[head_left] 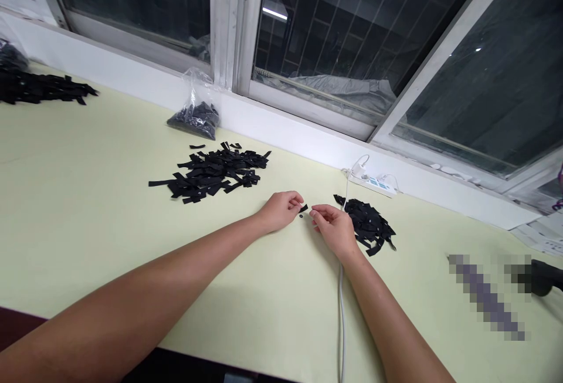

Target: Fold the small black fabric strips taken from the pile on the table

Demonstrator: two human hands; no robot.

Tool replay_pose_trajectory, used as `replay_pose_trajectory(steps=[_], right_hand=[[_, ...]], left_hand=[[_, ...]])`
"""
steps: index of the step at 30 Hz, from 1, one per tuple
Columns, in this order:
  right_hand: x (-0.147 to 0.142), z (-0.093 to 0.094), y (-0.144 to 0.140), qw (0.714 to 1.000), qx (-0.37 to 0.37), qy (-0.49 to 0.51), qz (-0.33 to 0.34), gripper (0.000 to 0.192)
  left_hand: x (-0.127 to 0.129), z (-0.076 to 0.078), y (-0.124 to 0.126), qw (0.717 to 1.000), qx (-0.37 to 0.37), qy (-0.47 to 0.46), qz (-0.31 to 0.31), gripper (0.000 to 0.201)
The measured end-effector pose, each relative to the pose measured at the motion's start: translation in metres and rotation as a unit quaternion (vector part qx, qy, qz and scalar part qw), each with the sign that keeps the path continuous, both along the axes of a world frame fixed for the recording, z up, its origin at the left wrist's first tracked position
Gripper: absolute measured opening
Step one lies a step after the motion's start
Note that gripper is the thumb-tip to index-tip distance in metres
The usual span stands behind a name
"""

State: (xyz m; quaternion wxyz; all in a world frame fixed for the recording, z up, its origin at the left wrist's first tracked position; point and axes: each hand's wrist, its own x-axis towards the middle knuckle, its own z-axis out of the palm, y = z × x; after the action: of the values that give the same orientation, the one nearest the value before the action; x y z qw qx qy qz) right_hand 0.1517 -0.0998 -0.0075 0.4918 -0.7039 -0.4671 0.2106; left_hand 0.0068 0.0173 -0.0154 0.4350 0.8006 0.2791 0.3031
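- A far-left heap of black strips (41,87) lies at the table's (88,207) edge, well apart from both hands.
- A clear plastic bag (196,110) leans against the window ledge; it contains dark small parts, too indistinct to identify.
- A large loose pile of black strips (217,172) lies just in front of the bag.
- The left hand (279,210) pinches one end of a small black strip (303,209) between thumb and fingertips, just above the table.
- A tiny black ring (300,216) sits directly below the strip, probably a snap part.
- The right hand (334,227) has its fingers narrowed in a pinch beside the strip; whether they grip it cannot be determined.
- Risk: the ring is small and may slip and get lost among the strips.
- Risk: the white cable (341,307) runs under the right wrist; a forearm movement could drag it.
- A smaller pile (369,224) lies just right of the right hand.
- A power strip (373,182) lies by the ledge.
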Motion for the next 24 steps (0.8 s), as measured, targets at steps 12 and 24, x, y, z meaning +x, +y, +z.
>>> replay_pose_trajectory(steps=[12,24], right_hand=[[0.0001,-0.0019,-0.0001,0.998,0.001,0.03,0.051,0.047],[-0.0016,-0.0001,0.0006,0.997,-0.004,0.041,0.063,0.038]], left_hand=[[0.0016,-0.0003,0.0012,0.996,-0.072,-0.044,-0.013,0.021],[0.0013,0.0055,-0.0057,0.985,-0.141,-0.088,-0.047,0.016]])
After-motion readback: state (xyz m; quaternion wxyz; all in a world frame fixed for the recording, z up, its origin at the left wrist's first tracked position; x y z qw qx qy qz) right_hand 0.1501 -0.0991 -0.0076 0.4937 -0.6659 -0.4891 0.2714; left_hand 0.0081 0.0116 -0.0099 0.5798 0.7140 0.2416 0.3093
